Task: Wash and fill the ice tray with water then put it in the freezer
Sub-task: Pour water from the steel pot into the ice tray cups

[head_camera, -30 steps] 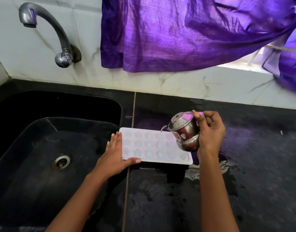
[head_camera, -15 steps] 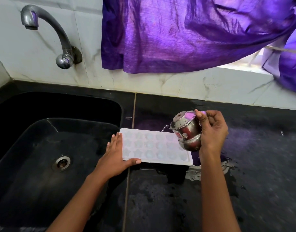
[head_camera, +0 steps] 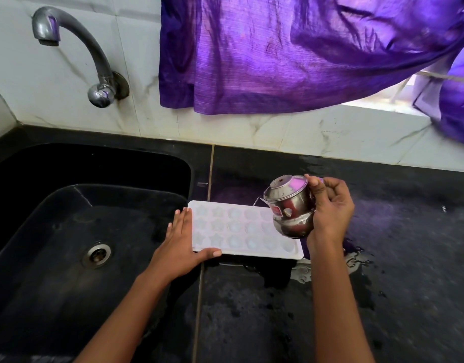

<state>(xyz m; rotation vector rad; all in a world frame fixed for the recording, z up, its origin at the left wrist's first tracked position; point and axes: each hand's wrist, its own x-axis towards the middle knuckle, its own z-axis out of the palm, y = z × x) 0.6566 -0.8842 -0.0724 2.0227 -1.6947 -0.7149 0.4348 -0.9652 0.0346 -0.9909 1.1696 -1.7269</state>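
Ice tray (head_camera: 233, 231) is braced by left hand (head_camera: 179, 242), fingers straight, prob. vs. sliding; steel pot (head_camera: 288, 205), gripped in right hand (head_camera: 330, 208), is tipped over it for filling.

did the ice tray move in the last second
No. The ice tray still lies across the counter seam in the same place, with the left hand against its left end.

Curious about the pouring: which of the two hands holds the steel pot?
The right hand grips the steel pot; the left hand rests flat against the ice tray.
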